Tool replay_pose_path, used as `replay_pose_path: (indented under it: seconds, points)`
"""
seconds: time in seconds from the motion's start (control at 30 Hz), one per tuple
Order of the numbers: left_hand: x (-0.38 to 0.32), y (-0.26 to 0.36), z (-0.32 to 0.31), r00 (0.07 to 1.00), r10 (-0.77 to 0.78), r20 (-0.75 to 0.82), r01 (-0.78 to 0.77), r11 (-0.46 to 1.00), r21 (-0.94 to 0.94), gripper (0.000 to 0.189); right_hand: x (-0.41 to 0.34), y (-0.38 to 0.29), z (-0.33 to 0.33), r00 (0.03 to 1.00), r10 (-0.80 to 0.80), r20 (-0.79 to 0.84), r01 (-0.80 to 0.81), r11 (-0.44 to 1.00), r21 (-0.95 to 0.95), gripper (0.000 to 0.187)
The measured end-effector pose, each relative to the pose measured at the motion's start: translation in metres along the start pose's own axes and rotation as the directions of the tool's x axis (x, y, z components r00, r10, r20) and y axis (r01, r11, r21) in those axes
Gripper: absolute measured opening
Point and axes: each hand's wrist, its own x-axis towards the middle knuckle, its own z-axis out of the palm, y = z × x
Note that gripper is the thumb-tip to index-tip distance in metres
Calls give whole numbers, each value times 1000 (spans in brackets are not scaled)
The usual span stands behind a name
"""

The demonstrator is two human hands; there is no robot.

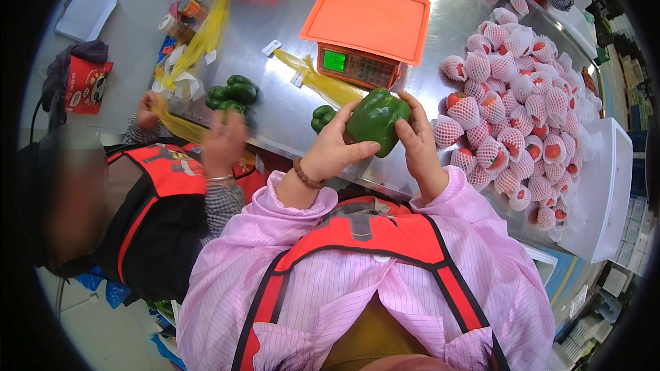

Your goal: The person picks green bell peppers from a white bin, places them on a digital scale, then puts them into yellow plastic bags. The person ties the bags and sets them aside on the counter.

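Both my hands hold one large green bell pepper [379, 121] above the near edge of the steel table. My left hand [332, 147] grips its left side, with the thumb across the near face. Against its right side rest the thumb and fingers of my right hand [418, 139]. Another green pepper [322, 117] lies on the table just left of my left hand. Beyond the held pepper stands a digital scale with a bare orange tray [368, 21]. A yellow mesh bag [322, 80] with white tags lies before and beside the scale.
Tomatoes in pink foam nets [515, 108] are heaped at right beside a white crate [600, 190]. At left, a co-worker's blurred hand [224, 144] is near several green peppers [234, 93]; more yellow mesh [203, 41] and jars [177, 28] lie beyond.
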Motion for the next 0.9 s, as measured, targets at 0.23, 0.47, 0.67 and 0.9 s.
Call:
replay_pose_path:
  seconds: [0.23, 0.47, 0.67, 0.9]
  points:
    - [1, -10, 5, 990, -121, 77, 123, 992, -16, 80, 24, -25, -8, 935, -325, 139, 348, 779, -521, 19]
    - [3, 8, 12, 979, -150, 138, 183, 946, -269, 83, 39, 1, -95, 992, -126, -29, 43, 529, -848, 16]
    - [6, 5, 10, 967, -185, 173, 229, 929, -291, 80, 19, -20, -51, 998, 62, 31, -62, 998, 7, 29]
    - [15, 7, 14, 962, -249, 116, 274, 899, -341, 78, 12, -18, -25, 998, -11, 64, 11, 1000, 9, 31]
